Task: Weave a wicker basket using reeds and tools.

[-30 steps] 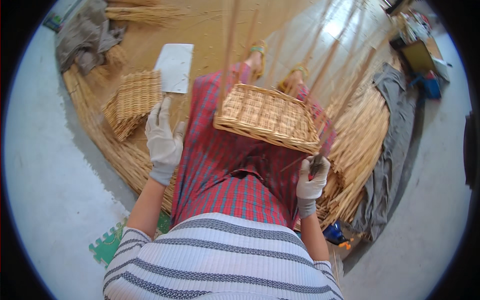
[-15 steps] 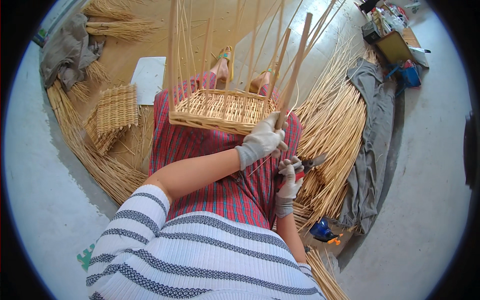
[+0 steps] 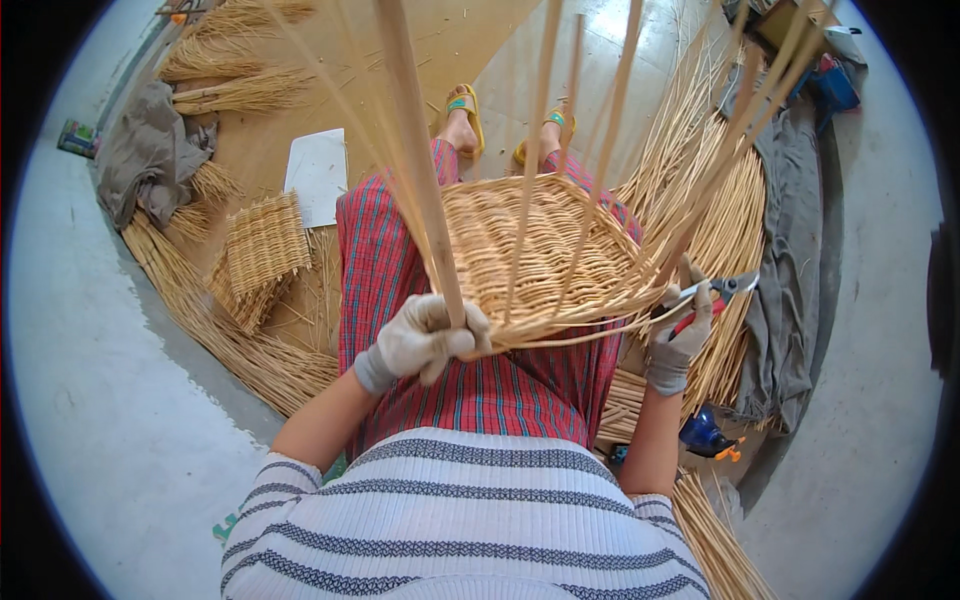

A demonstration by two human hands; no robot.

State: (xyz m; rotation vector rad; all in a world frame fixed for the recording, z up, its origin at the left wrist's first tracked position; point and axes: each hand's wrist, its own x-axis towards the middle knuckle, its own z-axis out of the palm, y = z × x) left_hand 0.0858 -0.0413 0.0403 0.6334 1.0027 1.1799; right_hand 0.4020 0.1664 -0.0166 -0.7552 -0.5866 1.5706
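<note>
A half-woven wicker basket (image 3: 545, 245) tilts over my lap, its woven base facing up and its upright stakes pointing away from me. My gloved left hand (image 3: 425, 335) is closed round the foot of a thick corner stake (image 3: 415, 160) at the near left corner. At the right corner, my gloved right hand (image 3: 683, 330) holds pruning shears (image 3: 738, 284) with red handles, blades pointing right. Its fingertips are close to the basket's rim; whether they also grip a strand cannot be made out. A loose pale strand (image 3: 570, 341) runs along the near edge towards that hand.
A large pile of willow rods (image 3: 725, 210) lies to the right on grey cloth (image 3: 795, 250). More rods (image 3: 215, 325) lie along the left wall, beside woven panels (image 3: 265, 240) and a white sheet (image 3: 316, 175). A blue spray bottle (image 3: 705, 432) is near my right forearm.
The basket has come nearer and turned. My left hand has shifted from its right corner to the near left one. My right hand, with the shears, has risen to the right corner.
</note>
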